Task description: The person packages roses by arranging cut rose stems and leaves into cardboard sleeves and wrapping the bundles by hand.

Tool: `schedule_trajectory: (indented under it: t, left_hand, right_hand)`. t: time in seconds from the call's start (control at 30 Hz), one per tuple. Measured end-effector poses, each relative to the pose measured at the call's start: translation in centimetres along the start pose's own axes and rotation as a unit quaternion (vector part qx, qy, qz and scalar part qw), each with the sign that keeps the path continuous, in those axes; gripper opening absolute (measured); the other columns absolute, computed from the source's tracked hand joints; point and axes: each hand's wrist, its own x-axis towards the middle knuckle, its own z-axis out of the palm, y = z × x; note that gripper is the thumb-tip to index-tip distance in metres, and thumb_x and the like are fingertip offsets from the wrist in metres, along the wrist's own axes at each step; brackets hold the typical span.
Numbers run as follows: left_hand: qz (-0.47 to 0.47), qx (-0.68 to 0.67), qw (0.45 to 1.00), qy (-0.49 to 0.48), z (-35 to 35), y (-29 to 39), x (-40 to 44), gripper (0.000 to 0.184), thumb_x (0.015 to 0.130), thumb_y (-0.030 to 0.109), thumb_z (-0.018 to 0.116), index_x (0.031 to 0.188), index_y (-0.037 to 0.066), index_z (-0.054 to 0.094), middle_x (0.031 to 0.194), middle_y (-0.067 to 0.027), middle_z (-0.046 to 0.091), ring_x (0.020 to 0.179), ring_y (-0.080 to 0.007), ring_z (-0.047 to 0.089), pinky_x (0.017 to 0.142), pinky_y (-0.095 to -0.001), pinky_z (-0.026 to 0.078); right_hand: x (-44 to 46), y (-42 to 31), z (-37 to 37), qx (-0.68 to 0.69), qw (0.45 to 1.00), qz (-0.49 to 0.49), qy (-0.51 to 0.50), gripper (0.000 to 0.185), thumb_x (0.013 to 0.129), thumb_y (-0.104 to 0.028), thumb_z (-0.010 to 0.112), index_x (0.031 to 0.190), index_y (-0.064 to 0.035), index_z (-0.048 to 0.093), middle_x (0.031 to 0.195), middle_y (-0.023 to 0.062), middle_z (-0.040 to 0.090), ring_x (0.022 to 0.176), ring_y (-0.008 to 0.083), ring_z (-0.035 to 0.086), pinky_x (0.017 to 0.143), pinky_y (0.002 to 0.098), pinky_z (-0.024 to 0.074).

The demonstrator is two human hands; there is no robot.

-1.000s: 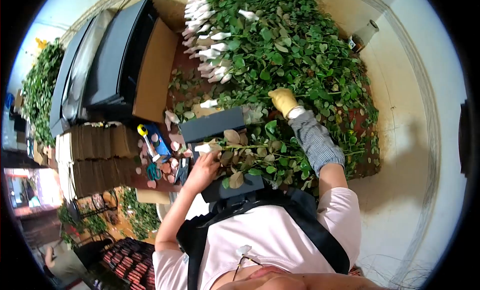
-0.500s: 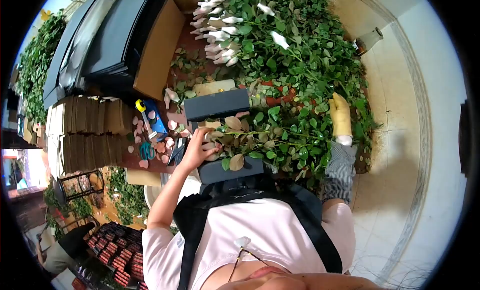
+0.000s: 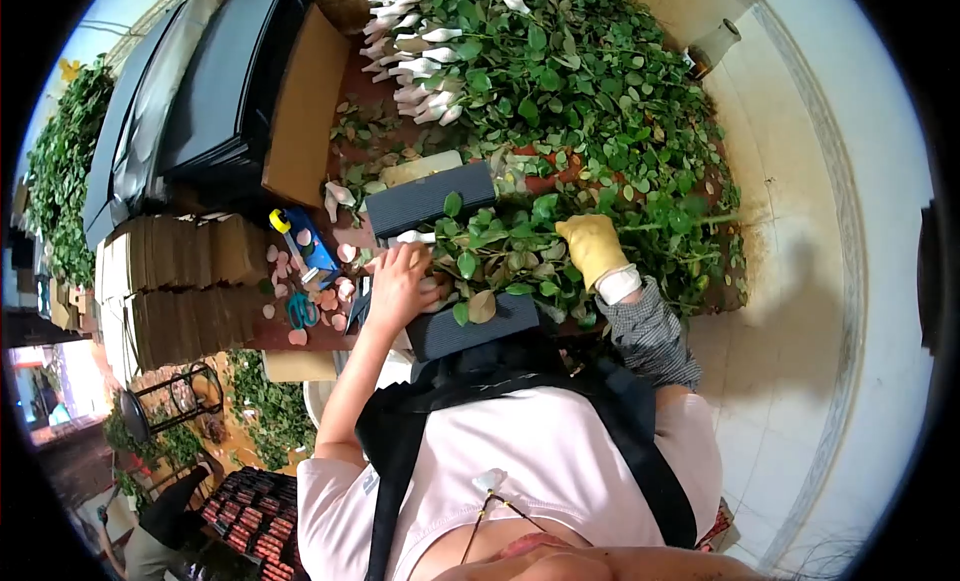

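Note:
My bare left hand [image 3: 400,281] rests with bent fingers over the rose heads, largely hiding them, between two dark corrugated cardboard pieces [image 3: 432,197] [image 3: 475,326]. One rose bud in a white sleeve [image 3: 418,238] shows just beyond its fingertips. My right hand [image 3: 592,249], in a yellow glove, is closed around a leafy rose stem [image 3: 650,226] whose bare end points right. Leaves of the roses [image 3: 500,256] spread between my two hands.
A heap of leafy roses [image 3: 590,91] with white-sleeved buds [image 3: 420,71] lies at the back. On the left are stacked cardboard [image 3: 190,281], teal scissors [image 3: 300,309], a blue tape dispenser [image 3: 318,256] and loose petals. A glass bottle [image 3: 712,49] stands back right.
My gloved right hand has moved left from the far stem ends and now grips a stem. A sleeved bud now lies by my left fingertips, and one sleeved rose has gone from the heap's top.

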Motion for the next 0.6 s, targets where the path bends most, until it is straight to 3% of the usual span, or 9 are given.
schedule_trajectory:
  t: [0.03, 0.1, 0.13, 0.2, 0.23, 0.27, 0.37, 0.57, 0.6]
  left_hand:
    - [0.041, 0.017, 0.997, 0.064, -0.2, 0.0, 0.4, 0.053, 0.061, 0.02, 0.083, 0.109, 0.007, 0.068, 0.129, -0.0118, 0.05, 0.121, -0.0351, 0.048, 0.1, -0.0482, 0.041]
    - [0.022, -0.03, 0.998, 0.047, 0.8, -0.9, 0.3, 0.051, 0.06, 0.022, 0.084, 0.106, 0.007, 0.068, 0.129, -0.0168, 0.051, 0.12, -0.0368, 0.049, 0.099, -0.0476, 0.042]
    - [0.003, -0.074, 0.997, 0.028, 1.1, -1.1, 0.3, 0.051, 0.059, 0.021, 0.084, 0.106, 0.007, 0.068, 0.129, -0.0173, 0.051, 0.119, -0.0374, 0.05, 0.099, -0.0475, 0.042]
    - [-0.006, -0.074, 0.997, 0.026, 2.0, -1.5, 0.0, 0.049, 0.063, 0.021, 0.083, 0.107, 0.007, 0.067, 0.128, -0.0171, 0.051, 0.115, -0.0387, 0.05, 0.097, -0.0474, 0.043]
    - [-0.006, -0.085, 0.996, 0.035, 2.2, -1.4, 0.2, 0.048, 0.064, 0.021, 0.083, 0.107, 0.007, 0.067, 0.129, -0.017, 0.051, 0.115, -0.0388, 0.05, 0.097, -0.0479, 0.042]
    - [-0.008, -0.092, 0.995, 0.039, 2.2, -1.4, 0.0, 0.048, 0.065, 0.022, 0.083, 0.107, 0.007, 0.066, 0.129, -0.0168, 0.051, 0.115, -0.0389, 0.05, 0.097, -0.0483, 0.041]
    - [-0.027, -0.082, 0.995, 0.053, 3.0, -1.3, -0.6, 0.053, 0.065, 0.02, 0.084, 0.112, 0.008, 0.065, 0.134, -0.0169, 0.048, 0.119, -0.0393, 0.049, 0.1, -0.0495, 0.038]
    - [-0.037, -0.062, 0.997, 0.015, 1.9, -0.4, -0.8, 0.064, 0.065, 0.008, 0.084, 0.125, 0.01, 0.059, 0.143, -0.0151, 0.044, 0.126, -0.0398, 0.045, 0.101, -0.049, 0.041]
    - [-0.039, -0.062, 0.997, 0.011, 1.8, -0.4, -0.8, 0.064, 0.065, 0.008, 0.084, 0.125, 0.01, 0.059, 0.143, -0.015, 0.044, 0.126, -0.0397, 0.045, 0.102, -0.049, 0.041]
  right_hand:
    - [-0.2, 0.0, 2.2, 0.128, 0.987, 0.016, 0.097, 0.01, 0.084, -0.005, 0.059, 0.085, -0.01, 0.067, 0.081, 0.0092, 0.067, 0.081, 0.0274, 0.067, 0.072, 0.0379, 0.0538]
    - [-0.4, 0.8, 5.8, 0.113, 0.988, 0.018, 0.107, 0.003, 0.081, -0.011, 0.063, 0.078, -0.0094, 0.062, 0.075, 0.0081, 0.061, 0.077, 0.0272, 0.062, 0.072, 0.04, 0.0492]
    - [-1.1, 0.3, 5.2, 0.077, 0.996, 0.035, 0.003, 0.013, 0.084, -0.016, 0.064, 0.093, -0.0075, 0.068, 0.095, 0.0125, 0.067, 0.096, 0.0277, 0.064, 0.085, 0.0397, 0.0503]
    - [-1.4, 1.6, 7.8, 0.227, 0.97, 0.086, -0.001, 0.031, 0.088, -0.019, 0.063, 0.116, -0.0069, 0.067, 0.119, 0.0158, 0.066, 0.116, 0.0295, 0.059, 0.1, 0.039, 0.0472]
    - [-1.0, 2.5, 5.4, 0.31, 0.941, 0.103, -0.091, 0.042, 0.091, -0.019, 0.06, 0.131, -0.0069, 0.06, 0.134, 0.0154, 0.059, 0.126, 0.0307, 0.054, 0.108, 0.0373, 0.0418]
    - [-0.8, 4.5, 6.4, 0.382, 0.917, 0.036, -0.112, 0.049, 0.092, -0.023, 0.062, 0.137, -0.0077, 0.054, 0.14, 0.0142, 0.055, 0.129, 0.0312, 0.051, 0.108, 0.0393, 0.0415]
    - [1.8, 7.4, 2.0, 0.555, 0.777, 0.064, -0.29, 0.056, 0.097, -0.022, 0.061, 0.148, -0.0094, 0.04, 0.147, 0.0084, 0.048, 0.13, 0.0251, 0.05, 0.107, 0.038, 0.0418]
    - [9.1, 10.9, -2.1, 0.522, 0.818, 0.218, 0.106, 0.053, 0.095, -0.018, 0.063, 0.145, -0.0104, 0.046, 0.147, 0.0083, 0.05, 0.132, 0.0231, 0.05, 0.108, 0.0346, 0.0414]
    - [11.9, 14.0, 1.0, 0.381, 0.876, 0.221, 0.196, 0.055, 0.091, -0.021, 0.068, 0.142, -0.0103, 0.049, 0.139, 0.0123, 0.057, 0.126, 0.0282, 0.055, 0.103, 0.0356, 0.0458]
